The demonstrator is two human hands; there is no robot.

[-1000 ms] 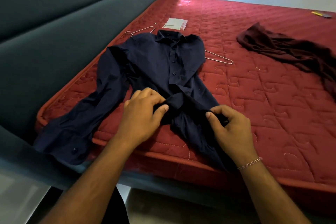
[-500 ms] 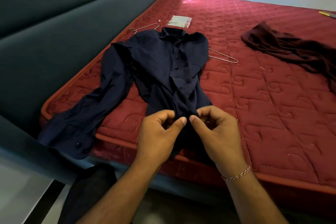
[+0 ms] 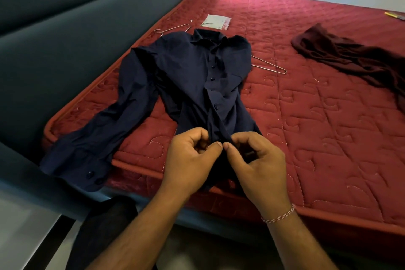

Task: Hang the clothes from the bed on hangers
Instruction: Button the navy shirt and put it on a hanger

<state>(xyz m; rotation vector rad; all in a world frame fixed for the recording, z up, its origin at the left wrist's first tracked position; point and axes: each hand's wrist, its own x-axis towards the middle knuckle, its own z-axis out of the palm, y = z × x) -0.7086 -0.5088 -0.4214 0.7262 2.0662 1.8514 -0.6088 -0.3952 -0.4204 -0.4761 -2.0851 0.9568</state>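
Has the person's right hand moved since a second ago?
Yes. The right hand has slid left along the quilted red mattress's near edge, meeting the left hand at the dark navy button-up shirt's lower front.

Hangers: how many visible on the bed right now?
2. One wire hanger pokes out beyond the navy shirt's left shoulder; another wire hanger juts from under its right side. Parts are covered; more may hide under clothes.

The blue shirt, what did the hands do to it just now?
Both hands came together at the navy shirt's bottom front. The left hand and right hand, which held the hem apart a second ago, now pinch the placket, thumbs nearly touching. The wire hanger, maroon garment and plastic packet stayed put.
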